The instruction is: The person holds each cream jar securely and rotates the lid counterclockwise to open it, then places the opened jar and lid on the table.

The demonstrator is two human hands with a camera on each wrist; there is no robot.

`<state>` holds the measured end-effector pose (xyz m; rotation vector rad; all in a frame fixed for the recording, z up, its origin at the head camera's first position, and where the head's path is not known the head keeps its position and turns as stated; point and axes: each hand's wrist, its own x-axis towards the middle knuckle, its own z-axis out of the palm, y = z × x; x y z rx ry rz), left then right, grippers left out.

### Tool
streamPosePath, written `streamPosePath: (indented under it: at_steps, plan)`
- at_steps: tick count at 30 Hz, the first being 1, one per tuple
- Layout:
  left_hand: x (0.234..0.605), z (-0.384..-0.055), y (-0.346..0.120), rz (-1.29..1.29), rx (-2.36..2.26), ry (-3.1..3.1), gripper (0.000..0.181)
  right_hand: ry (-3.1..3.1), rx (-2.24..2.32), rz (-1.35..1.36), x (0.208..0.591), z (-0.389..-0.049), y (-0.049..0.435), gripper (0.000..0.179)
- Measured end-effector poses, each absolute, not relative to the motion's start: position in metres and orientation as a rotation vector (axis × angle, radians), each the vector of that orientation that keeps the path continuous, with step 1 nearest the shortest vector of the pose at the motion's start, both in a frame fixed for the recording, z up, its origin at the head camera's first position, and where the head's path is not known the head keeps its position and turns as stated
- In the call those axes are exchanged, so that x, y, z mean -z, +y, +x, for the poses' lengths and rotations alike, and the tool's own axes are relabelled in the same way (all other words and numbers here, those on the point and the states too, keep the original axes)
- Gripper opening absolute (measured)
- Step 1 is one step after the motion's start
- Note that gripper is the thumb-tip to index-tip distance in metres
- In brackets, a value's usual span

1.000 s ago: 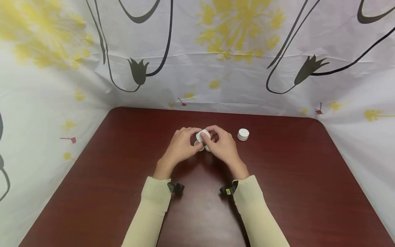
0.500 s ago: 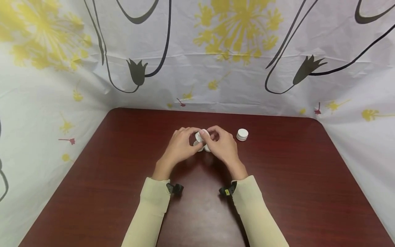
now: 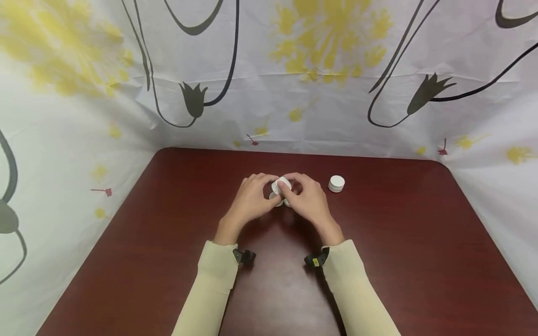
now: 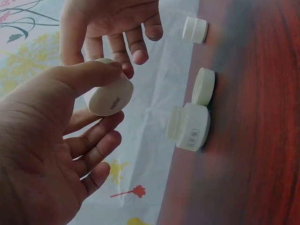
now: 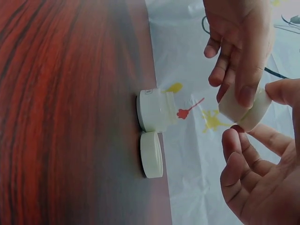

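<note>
Above the table, both hands hold one small white cream jar (image 5: 232,104) with its white lid (image 5: 259,108) on or against it. My left hand (image 3: 250,198) grips the jar body, thumb laid across it in the left wrist view. My right hand (image 3: 312,200) pinches the lid between thumb and fingers. A thin gap shows between lid and body in the right wrist view. Below the hands, an uncapped white jar (image 4: 196,125) stands on the table, its threaded neck bare. Close beside it lies a loose white lid (image 4: 204,87), partly covered by the hands in the head view.
Another white jar with its lid on (image 3: 336,184) stands to the right of the hands, toward the back of the dark red wooden table (image 3: 399,242). A white cloth (image 3: 235,60) with printed flowers hangs behind the table and at its sides.
The hands stay together around the jar, with the right thumb shifting slightly over it. The head view has shifted a little; the things on the table keep their places.
</note>
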<state>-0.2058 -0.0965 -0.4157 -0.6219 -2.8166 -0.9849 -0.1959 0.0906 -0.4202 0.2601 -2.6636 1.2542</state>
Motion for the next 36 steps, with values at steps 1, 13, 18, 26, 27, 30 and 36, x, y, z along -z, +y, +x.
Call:
streamPosePath:
  at_steps: [1,13,18,26,27,30,36]
  plan:
    - [0.4171,-0.2051,-0.0947,-0.618,0.989,-2.819,0.046,-2.679,-1.250,0.251,0.4207,-0.1948,0.0923,0.037]
    - [0.4205,-0.2043,-0.0914,-0.625,0.985,-2.787,0.048,-2.692,-1.196,0.084,0.4174,-0.1937,0.0940,0.041]
    - [0.4202,-0.2042,-0.0915,-0.619,0.989,-2.797,0.048,-2.685,-1.209,0.123,0.4173,-0.1933,0.0942,0.035]
    - [0.4204,-0.2030,-0.0902,-0.629,1.004,-2.800,0.049,-2.688,-1.201,0.193,0.4171,-0.1920,0.0958,0.030]
    - [0.4205,-0.2031,-0.0899,-0.631,1.004,-2.799,0.049,-2.692,-1.194,0.199,0.4170,-0.1917,0.0960,0.030]
    - [0.4199,-0.2031,-0.0892,-0.637,1.000,-2.795,0.050,-2.694,-1.182,0.210,0.4164,-0.1916,0.0962,0.032]
    - [0.4190,-0.2033,-0.0884,-0.630,0.996,-2.793,0.050,-2.689,-1.195,0.182,0.4157,-0.1924,0.0961,0.045]
